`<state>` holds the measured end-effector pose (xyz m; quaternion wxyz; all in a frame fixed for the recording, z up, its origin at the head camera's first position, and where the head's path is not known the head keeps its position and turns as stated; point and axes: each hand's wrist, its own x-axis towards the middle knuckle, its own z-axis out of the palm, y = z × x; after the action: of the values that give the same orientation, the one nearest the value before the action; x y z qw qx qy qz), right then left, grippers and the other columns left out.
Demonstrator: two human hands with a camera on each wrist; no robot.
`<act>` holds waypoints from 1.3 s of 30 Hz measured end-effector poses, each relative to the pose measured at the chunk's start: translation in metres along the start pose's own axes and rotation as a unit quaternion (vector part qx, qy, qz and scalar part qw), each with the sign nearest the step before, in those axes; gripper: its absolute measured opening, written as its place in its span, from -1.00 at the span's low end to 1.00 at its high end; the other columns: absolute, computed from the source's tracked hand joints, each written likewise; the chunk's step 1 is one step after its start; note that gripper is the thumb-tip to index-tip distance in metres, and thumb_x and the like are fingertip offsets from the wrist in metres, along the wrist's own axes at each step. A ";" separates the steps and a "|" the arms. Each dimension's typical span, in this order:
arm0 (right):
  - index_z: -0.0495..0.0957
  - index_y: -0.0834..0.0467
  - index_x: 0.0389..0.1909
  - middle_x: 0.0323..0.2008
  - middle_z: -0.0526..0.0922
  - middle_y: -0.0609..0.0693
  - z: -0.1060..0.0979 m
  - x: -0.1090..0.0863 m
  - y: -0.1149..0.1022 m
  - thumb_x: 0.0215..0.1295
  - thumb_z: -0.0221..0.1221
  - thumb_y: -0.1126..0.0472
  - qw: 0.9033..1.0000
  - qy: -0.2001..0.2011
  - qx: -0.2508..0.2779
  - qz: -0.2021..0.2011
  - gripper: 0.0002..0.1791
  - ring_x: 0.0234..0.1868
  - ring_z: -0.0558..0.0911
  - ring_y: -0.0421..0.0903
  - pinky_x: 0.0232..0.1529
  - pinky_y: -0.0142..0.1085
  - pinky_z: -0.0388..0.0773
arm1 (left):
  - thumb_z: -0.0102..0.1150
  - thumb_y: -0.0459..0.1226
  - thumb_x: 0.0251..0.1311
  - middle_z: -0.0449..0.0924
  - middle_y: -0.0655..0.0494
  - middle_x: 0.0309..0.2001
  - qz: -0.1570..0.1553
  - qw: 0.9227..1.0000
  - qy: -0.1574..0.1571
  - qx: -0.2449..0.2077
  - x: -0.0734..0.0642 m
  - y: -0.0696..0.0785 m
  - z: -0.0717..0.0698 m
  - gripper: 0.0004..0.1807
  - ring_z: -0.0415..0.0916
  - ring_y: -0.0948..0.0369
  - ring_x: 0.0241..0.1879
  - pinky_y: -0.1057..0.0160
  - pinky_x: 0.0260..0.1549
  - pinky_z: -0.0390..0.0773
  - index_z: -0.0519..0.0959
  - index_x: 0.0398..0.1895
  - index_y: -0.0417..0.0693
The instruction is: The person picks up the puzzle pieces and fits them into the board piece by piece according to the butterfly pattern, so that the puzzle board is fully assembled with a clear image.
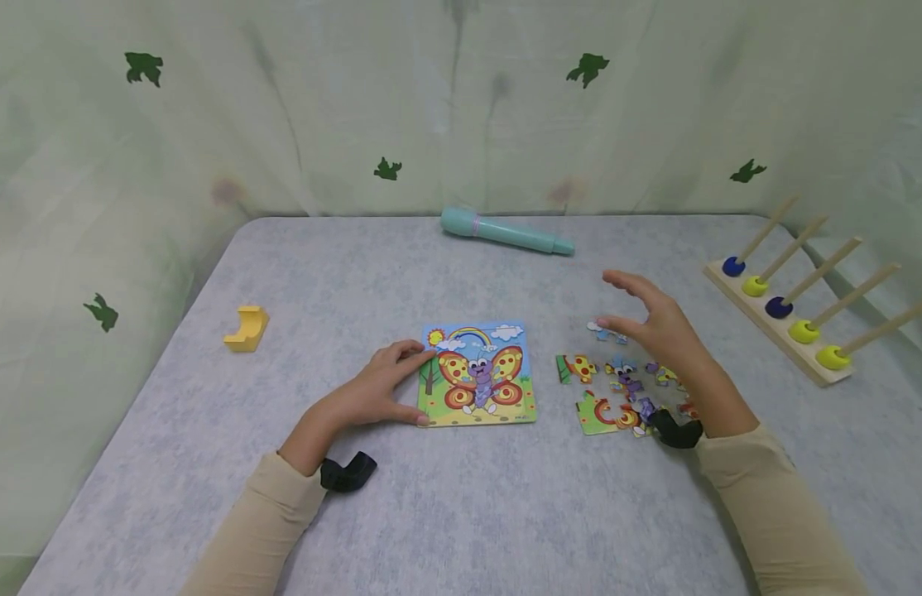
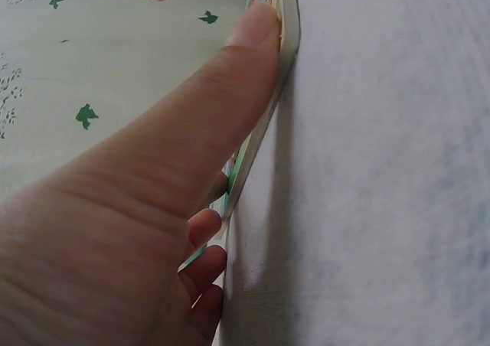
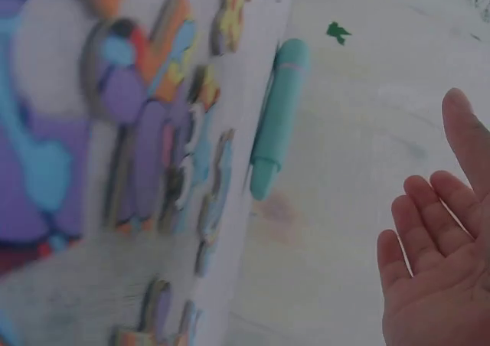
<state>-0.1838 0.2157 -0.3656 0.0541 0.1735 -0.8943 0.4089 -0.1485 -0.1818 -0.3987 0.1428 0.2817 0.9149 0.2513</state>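
Observation:
A square butterfly jigsaw puzzle (image 1: 477, 377), its picture assembled, lies flat on the table. My left hand (image 1: 379, 385) rests at its left side, thumb by the lower corner and index finger on the upper part of the edge. The left wrist view shows the thumb (image 2: 230, 78) along the puzzle's rim, the other fingers loosely bent beside it. To the right, my right hand (image 1: 665, 331) is raised over loose jigsaw pieces (image 1: 598, 418), thumb and fingers apart. In the right wrist view the palm (image 3: 440, 285) holds nothing. Part of the pieces is hidden under the hand and wrist.
A turquoise toy microphone (image 1: 509, 233) lies near the table's back edge. A wooden peg stacker (image 1: 777, 319) with blue and yellow beads stands at the right. On the left lies a curved yellow block (image 1: 247, 329). Fabric with green bird shapes hangs behind the table.

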 end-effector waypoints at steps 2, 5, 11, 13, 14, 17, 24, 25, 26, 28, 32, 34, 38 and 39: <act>0.23 0.13 0.27 0.21 0.29 0.09 0.000 -0.001 0.008 0.08 0.26 0.16 1.000 -0.006 0.003 0.024 -0.29 0.21 0.21 0.07 0.13 0.09 0.10 | 0.32 0.16 -0.21 -0.02 -0.04 0.29 0.000 1.000 -0.001 -0.001 0.000 0.000 0.000 0.05 -0.09 0.00 0.25 -0.05 0.14 0.07 0.09 0.37 0.01; 0.21 0.12 0.28 0.23 0.27 0.10 0.000 -0.003 0.017 0.11 0.24 0.15 0.998 -0.018 0.003 0.057 -0.31 0.22 0.19 0.09 0.13 0.11 0.09 | 0.31 0.18 -0.22 -0.02 -0.04 0.29 0.001 1.000 0.000 0.001 0.000 -0.002 0.001 0.05 -0.08 0.01 0.24 -0.05 0.13 0.08 0.09 0.37 0.01; 0.15 0.10 0.32 0.26 0.21 0.13 0.000 -0.008 0.033 0.16 0.19 0.05 0.993 -0.055 -0.005 0.108 -0.28 0.24 0.15 0.19 0.10 0.17 0.10 | 0.25 0.25 -0.23 -0.03 -0.02 0.30 0.002 1.000 0.001 0.005 0.001 -0.005 0.003 0.07 -0.09 0.01 0.25 -0.04 0.14 0.07 0.07 0.37 0.03; 0.13 0.10 0.32 0.28 0.18 0.15 0.000 -0.009 0.039 0.16 0.18 -0.01 0.991 -0.067 -0.008 0.118 -0.26 0.24 0.12 0.22 0.11 0.18 0.08 | 0.25 0.26 -0.23 -0.03 -0.02 0.30 0.002 1.000 0.002 0.006 0.002 -0.006 0.004 0.08 -0.09 0.02 0.25 -0.04 0.14 0.08 0.07 0.37 0.03; 0.13 0.10 0.32 0.28 0.17 0.16 0.000 -0.010 0.042 0.15 0.17 -0.02 0.990 -0.072 -0.012 0.122 -0.25 0.25 0.12 0.23 0.12 0.17 0.07 | 0.24 0.26 -0.23 -0.03 -0.02 0.30 0.002 1.000 0.002 0.006 0.002 -0.006 0.004 0.08 -0.09 0.01 0.25 -0.04 0.14 0.08 0.07 0.37 0.03; 0.15 0.13 0.31 0.27 0.16 0.19 0.001 -0.011 0.050 0.15 0.17 -0.03 0.988 -0.088 -0.024 0.126 -0.26 0.25 0.13 0.21 0.14 0.13 0.07 | 0.25 0.24 -0.23 -0.03 -0.02 0.30 0.005 1.000 0.005 0.003 0.002 -0.006 0.004 0.07 -0.09 0.01 0.25 -0.05 0.13 0.08 0.07 0.37 0.02; 0.22 0.21 0.26 0.24 0.22 0.23 0.003 -0.013 0.057 0.21 0.14 0.04 0.987 -0.105 -0.064 0.101 -0.36 0.24 0.17 0.19 0.14 0.09 0.10 | 0.25 0.24 -0.22 -0.03 -0.02 0.30 0.006 1.000 0.007 -0.001 0.001 -0.007 0.005 0.07 -0.09 0.02 0.25 -0.05 0.14 0.07 0.07 0.37 0.02; 0.25 0.22 0.24 0.22 0.24 0.23 0.003 -0.013 0.056 0.22 0.13 0.05 0.988 -0.103 -0.071 0.096 -0.38 0.23 0.18 0.19 0.14 0.09 0.11 | 0.26 0.24 -0.22 -0.03 -0.02 0.30 0.005 1.000 0.007 -0.002 0.001 -0.007 0.005 0.07 -0.10 0.01 0.25 -0.05 0.14 0.07 0.07 0.37 0.02; 0.27 0.23 0.22 0.20 0.26 0.24 0.003 -0.013 0.055 0.22 0.13 0.07 0.988 -0.101 -0.078 0.089 -0.41 0.22 0.20 0.19 0.13 0.08 0.13 | 0.26 0.24 -0.22 -0.03 -0.02 0.30 0.004 1.000 0.007 -0.002 0.000 -0.007 0.005 0.07 -0.10 0.01 0.26 -0.05 0.14 0.07 0.07 0.37 0.02; 0.32 0.26 0.18 0.17 0.30 0.25 0.003 -0.013 0.053 0.23 0.13 0.13 0.988 -0.098 -0.086 0.081 -0.47 0.20 0.23 0.19 0.12 0.08 0.14 | 0.26 0.23 -0.23 -0.04 -0.02 0.31 0.002 1.000 0.007 -0.003 0.000 -0.006 0.005 0.07 -0.11 0.01 0.26 -0.06 0.14 0.07 0.07 0.37 0.02; 0.34 0.28 0.16 0.13 0.32 0.26 0.001 -0.012 0.045 0.24 0.12 0.16 0.987 -0.101 -0.094 0.082 -0.50 0.18 0.25 0.20 0.11 0.09 0.16 | 0.27 0.22 -0.22 -0.04 -0.02 0.31 0.001 1.000 0.007 -0.003 0.000 -0.006 0.005 0.07 -0.12 0.01 0.26 -0.05 0.15 0.06 0.07 0.37 0.03; 0.35 0.27 0.16 0.13 0.32 0.25 0.000 -0.011 0.039 0.24 0.12 0.13 0.987 -0.099 -0.093 0.081 -0.49 0.17 0.25 0.21 0.10 0.11 0.16 | 0.27 0.22 -0.22 -0.04 -0.02 0.31 0.001 1.000 0.007 -0.003 0.000 -0.006 0.005 0.06 -0.12 0.01 0.26 -0.05 0.15 0.05 0.07 0.37 0.03; 0.36 0.25 0.16 0.12 0.34 0.22 0.000 -0.007 0.018 0.24 0.12 0.08 0.992 -0.083 -0.085 0.044 -0.48 0.15 0.28 0.19 0.07 0.12 0.21 | 0.26 0.23 -0.22 -0.04 -0.02 0.31 0.001 1.000 0.007 -0.002 0.000 -0.006 0.005 0.07 -0.13 0.02 0.27 -0.05 0.15 0.05 0.07 0.37 0.04; 0.37 0.25 0.15 0.11 0.34 0.22 0.001 -0.006 0.012 0.23 0.12 0.09 0.993 -0.079 -0.084 0.029 -0.49 0.14 0.29 0.19 0.06 0.12 0.22 | 0.26 0.23 -0.23 -0.04 -0.01 0.31 0.000 1.000 0.007 -0.002 0.000 -0.006 0.005 0.07 -0.13 0.02 0.27 -0.05 0.15 0.05 0.07 0.37 0.04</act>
<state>-0.1819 0.2240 -0.3761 -0.0141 0.1740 -0.9315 0.3192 -0.1496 -0.1841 -0.4060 0.1366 0.2797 0.9154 0.2553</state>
